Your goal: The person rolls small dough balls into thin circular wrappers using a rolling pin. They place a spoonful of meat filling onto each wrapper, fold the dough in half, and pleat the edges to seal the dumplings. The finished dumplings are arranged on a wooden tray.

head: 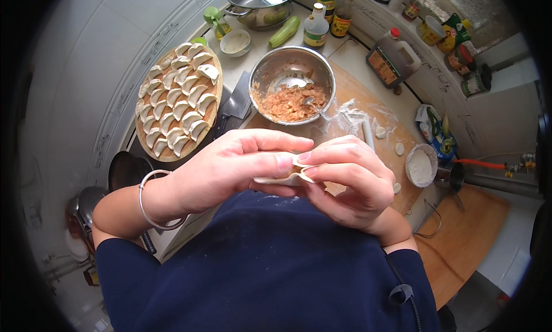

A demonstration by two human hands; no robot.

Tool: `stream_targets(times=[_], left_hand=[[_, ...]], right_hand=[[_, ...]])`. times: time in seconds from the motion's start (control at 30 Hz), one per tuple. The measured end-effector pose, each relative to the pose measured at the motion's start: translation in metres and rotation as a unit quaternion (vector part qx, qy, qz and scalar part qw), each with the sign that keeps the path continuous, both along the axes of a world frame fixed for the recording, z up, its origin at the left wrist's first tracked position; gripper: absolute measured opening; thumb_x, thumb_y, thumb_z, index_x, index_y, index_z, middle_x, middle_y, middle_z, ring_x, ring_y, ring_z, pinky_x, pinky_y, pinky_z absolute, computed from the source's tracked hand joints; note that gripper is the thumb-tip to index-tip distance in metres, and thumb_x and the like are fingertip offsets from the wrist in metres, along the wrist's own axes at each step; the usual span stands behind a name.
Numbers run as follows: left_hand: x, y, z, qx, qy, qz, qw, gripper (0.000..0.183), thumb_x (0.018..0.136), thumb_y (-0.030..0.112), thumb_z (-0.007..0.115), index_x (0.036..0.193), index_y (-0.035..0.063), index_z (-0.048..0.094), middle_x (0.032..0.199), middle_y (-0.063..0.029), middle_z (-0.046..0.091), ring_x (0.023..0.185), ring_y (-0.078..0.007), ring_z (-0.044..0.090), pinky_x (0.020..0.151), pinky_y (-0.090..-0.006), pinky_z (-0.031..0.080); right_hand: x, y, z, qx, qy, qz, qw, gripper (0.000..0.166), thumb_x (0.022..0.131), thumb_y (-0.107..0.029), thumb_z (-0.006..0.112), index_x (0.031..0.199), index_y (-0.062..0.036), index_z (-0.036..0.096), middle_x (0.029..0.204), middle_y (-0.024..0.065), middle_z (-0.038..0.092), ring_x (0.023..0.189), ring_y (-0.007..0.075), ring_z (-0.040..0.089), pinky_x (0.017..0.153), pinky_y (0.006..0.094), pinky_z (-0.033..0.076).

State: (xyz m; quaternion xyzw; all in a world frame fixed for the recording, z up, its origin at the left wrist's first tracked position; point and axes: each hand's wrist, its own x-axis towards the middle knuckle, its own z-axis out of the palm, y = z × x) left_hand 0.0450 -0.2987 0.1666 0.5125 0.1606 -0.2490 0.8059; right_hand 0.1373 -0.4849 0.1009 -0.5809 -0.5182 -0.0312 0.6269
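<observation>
A dumpling wrapper [284, 179] with some filling showing is held between both hands, close in front of my chest. My left hand [246, 163] supports it, thumb on top and fingers beneath. The fingertips of my right hand [353, 176] pinch its right end, where the dough edges meet. Beyond the hands stands a steel bowl [292, 51] of minced filling [293, 101] with a spoon [317, 109] in it. To the left, a round board [171, 156] bears several folded dumplings [174, 97].
A cleaver [238, 100] lies between board and bowl. On the floured wooden board [351, 84] are a rolling pin [368, 135] and small dough pieces [399, 149]. A flour bowl [421, 166] is at right; a green squash [284, 31] and bottles [316, 26] stand behind.
</observation>
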Motion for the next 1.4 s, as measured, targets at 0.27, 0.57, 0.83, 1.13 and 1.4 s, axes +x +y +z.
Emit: stream_targets(times=[0.27,0.57,0.83,1.13,1.4], left_hand=[[-0.005,-0.027,-0.040,-0.219,-0.048,0.109,0.968,0.068,0.093,0.033,0.046,0.146,-0.0065,0.032,0.139,-0.0210,0.048,0.128,-0.0264,0.051,0.108,-0.0459,0.041],[-0.008,-0.031,-0.046,-0.206,-0.071,0.156,0.963,0.063,0.088,0.015,0.051,0.144,-0.0059,0.033,0.137,-0.0206,0.050,0.127,-0.0259,0.052,0.111,-0.0414,0.040],[-0.012,-0.029,-0.043,-0.152,-0.069,0.155,0.974,0.050,0.092,0.009,0.050,0.139,-0.0051,0.041,0.136,-0.0180,0.051,0.126,-0.0235,0.053,0.107,-0.0395,0.044],[-0.010,-0.028,-0.042,-0.095,-0.048,0.154,0.982,0.038,0.096,0.006,0.049,0.132,-0.0050,0.050,0.123,-0.0143,0.061,0.115,-0.0201,0.061,0.100,-0.0348,0.050],[-0.008,-0.026,-0.052,-0.098,-0.048,0.143,0.984,0.040,0.096,0.007,0.046,0.134,-0.0063,0.048,0.125,-0.0164,0.060,0.115,-0.0207,0.061,0.099,-0.0347,0.050]], right_hand=[[0.001,-0.004,-0.012,0.002,-0.026,-0.056,0.998,0.033,0.065,0.011,0.074,0.096,0.0006,0.072,0.089,0.0118,0.072,0.083,0.0264,0.070,0.074,0.0337,0.057],[0.001,-0.005,-0.018,0.000,-0.006,-0.042,0.999,0.029,0.068,0.008,0.076,0.095,0.0003,0.072,0.093,0.0116,0.072,0.085,0.0272,0.069,0.076,0.0348,0.056],[0.002,-0.005,-0.014,-0.005,-0.021,-0.010,1.000,0.028,0.068,0.006,0.077,0.094,-0.0010,0.072,0.093,0.0110,0.071,0.084,0.0264,0.068,0.074,0.0339,0.055],[0.005,-0.003,-0.015,-0.026,-0.035,-0.012,0.999,0.030,0.067,0.003,0.080,0.095,-0.0017,0.071,0.092,0.0096,0.067,0.080,0.0243,0.065,0.069,0.0328,0.053],[0.008,0.002,-0.008,-0.081,-0.131,-0.047,0.987,0.032,0.064,0.000,0.080,0.095,0.0004,0.070,0.085,0.0076,0.061,0.072,0.0221,0.060,0.061,0.0304,0.050]])
